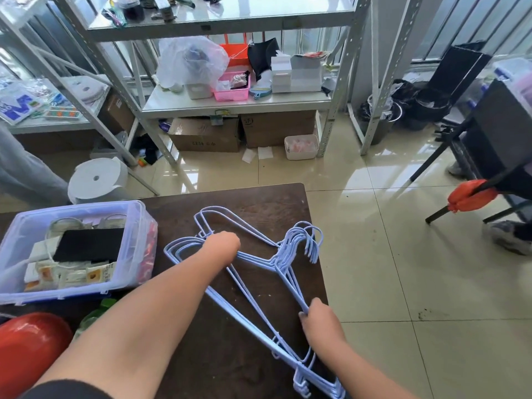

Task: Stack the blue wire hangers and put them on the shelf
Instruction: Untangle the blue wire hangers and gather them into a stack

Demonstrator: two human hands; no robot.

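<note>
Blue wire hangers (253,272) bunched on dark counter (230,203), lower centre of frame, hooks grouped toward right. Left grip (223,244) closed over bars at centre; right grip (319,321) clasping wires lower right. Clear plastic bin (135,226) at left edge. Metal shelf (236,103) at upper centre.

Glossy beige floor tiles (388,254) reflect daylight from barred windows (460,21) behind grey metal shelving (230,103) crowded with bins and bags. Cardboard boxes (205,133) sit beneath the lowest shelf, a white roll (98,180) stands nearby, and a dark wooden bench (236,197) fills the foreground.
</note>
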